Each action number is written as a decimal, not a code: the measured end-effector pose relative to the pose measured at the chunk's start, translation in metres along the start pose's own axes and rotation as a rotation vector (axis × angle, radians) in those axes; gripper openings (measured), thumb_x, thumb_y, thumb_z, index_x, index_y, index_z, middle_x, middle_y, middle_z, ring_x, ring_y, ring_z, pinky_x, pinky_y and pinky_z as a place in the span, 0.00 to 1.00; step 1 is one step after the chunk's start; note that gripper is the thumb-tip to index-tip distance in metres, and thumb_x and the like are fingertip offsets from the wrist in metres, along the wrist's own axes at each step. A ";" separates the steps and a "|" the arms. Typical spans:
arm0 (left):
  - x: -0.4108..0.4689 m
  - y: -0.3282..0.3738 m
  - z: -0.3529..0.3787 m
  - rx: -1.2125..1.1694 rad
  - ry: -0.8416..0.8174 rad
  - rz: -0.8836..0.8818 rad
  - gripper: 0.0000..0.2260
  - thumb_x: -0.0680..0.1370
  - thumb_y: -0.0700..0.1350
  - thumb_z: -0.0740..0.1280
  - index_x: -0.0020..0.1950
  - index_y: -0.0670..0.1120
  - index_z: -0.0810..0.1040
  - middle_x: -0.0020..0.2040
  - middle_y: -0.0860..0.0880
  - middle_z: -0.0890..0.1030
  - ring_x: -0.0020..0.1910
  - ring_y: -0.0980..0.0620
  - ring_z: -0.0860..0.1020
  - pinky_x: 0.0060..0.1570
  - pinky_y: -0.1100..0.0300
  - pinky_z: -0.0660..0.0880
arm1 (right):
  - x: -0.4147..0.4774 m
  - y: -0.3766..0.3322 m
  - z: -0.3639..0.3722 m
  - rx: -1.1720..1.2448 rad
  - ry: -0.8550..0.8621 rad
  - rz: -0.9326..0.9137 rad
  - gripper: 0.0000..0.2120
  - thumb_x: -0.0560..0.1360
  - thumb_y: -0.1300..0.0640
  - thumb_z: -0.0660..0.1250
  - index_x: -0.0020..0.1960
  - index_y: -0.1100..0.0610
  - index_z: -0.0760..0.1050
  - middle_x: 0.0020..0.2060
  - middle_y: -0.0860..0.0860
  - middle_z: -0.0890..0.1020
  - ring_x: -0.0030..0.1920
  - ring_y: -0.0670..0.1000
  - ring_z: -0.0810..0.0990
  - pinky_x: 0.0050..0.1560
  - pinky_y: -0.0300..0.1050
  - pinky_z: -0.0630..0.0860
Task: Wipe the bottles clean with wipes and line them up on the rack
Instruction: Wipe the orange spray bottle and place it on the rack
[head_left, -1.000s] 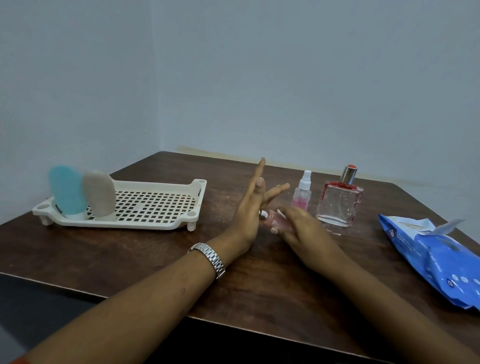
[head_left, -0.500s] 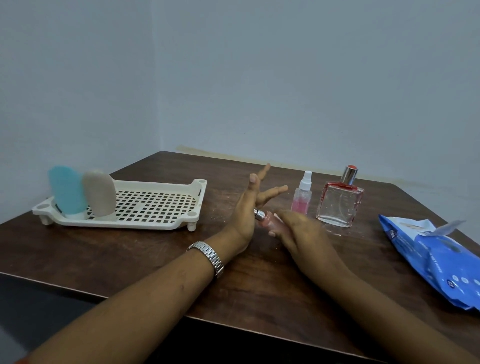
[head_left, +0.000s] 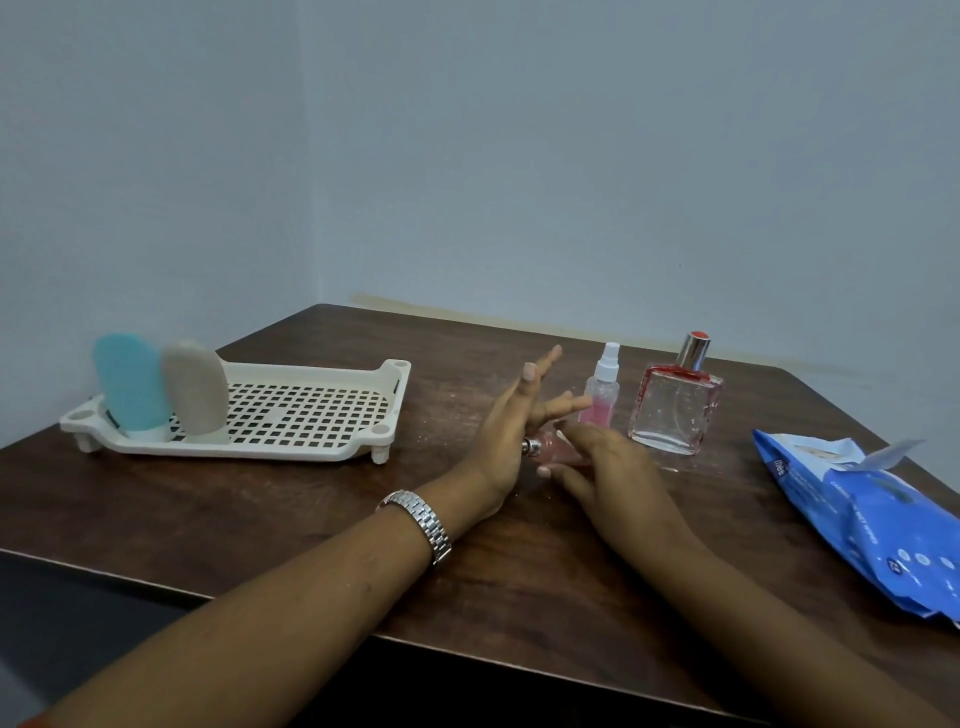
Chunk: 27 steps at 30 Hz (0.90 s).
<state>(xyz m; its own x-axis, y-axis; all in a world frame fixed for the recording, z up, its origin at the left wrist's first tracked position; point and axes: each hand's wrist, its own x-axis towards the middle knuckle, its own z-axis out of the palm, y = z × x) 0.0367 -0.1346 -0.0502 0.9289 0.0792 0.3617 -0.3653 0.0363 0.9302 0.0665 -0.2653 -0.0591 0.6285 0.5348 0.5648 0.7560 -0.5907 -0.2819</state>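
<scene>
Racked: teal bottle (head_left: 130, 384), beige bottle (head_left: 195, 387), at nine-o'clock end of rack (head_left: 249, 451); in work: small pink bottle (head_left: 551, 450), right hand (head_left: 608, 467) curled round it, left hand (head_left: 506, 436) spread against its cap; waiting at one o'clock on tabletop (head_left: 311, 519): spray bottle (head_left: 602, 397), square bottle (head_left: 675, 410).

The cream plastic rack (head_left: 244, 451) has a grid of dark square holes. At its left end stand a rounded teal bottle (head_left: 130, 384) and a rounded beige bottle (head_left: 196, 389). The wooden table (head_left: 234, 519) under the rack is dark brown and streaky-grained. Right of the rack I see a small pink bottle (head_left: 553, 448) capped silver, a clear spray bottle (head_left: 601, 402) with pink liquid and a white top, a square clear glass bottle (head_left: 674, 413) edged red, and a blue wipes pack (head_left: 878, 525) printed white. My metal link watch (head_left: 422, 519) is silver.
</scene>
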 end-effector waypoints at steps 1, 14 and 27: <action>0.000 0.000 0.000 -0.011 0.002 -0.007 0.35 0.70 0.74 0.49 0.74 0.61 0.62 0.59 0.47 0.82 0.64 0.60 0.73 0.72 0.49 0.62 | 0.001 0.000 0.001 0.001 -0.007 0.004 0.21 0.73 0.48 0.68 0.64 0.54 0.73 0.57 0.50 0.79 0.57 0.49 0.74 0.50 0.35 0.64; 0.003 0.006 -0.001 -0.078 0.026 0.044 0.35 0.71 0.75 0.50 0.73 0.60 0.63 0.62 0.49 0.80 0.61 0.42 0.77 0.49 0.62 0.75 | 0.000 0.008 0.004 -0.187 -0.051 0.051 0.18 0.78 0.47 0.60 0.64 0.53 0.67 0.57 0.51 0.73 0.57 0.52 0.69 0.54 0.46 0.70; 0.005 0.004 -0.009 0.053 0.089 0.098 0.26 0.77 0.60 0.46 0.62 0.52 0.77 0.63 0.51 0.79 0.61 0.65 0.75 0.58 0.68 0.70 | -0.001 0.000 -0.001 0.128 -0.107 -0.018 0.18 0.78 0.50 0.60 0.66 0.52 0.65 0.49 0.44 0.72 0.46 0.43 0.69 0.42 0.35 0.64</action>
<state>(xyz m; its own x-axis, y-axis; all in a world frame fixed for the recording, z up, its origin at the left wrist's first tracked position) 0.0389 -0.1256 -0.0451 0.8793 0.1675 0.4459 -0.4478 -0.0282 0.8937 0.0660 -0.2666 -0.0595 0.6255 0.6096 0.4870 0.7801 -0.5021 -0.3733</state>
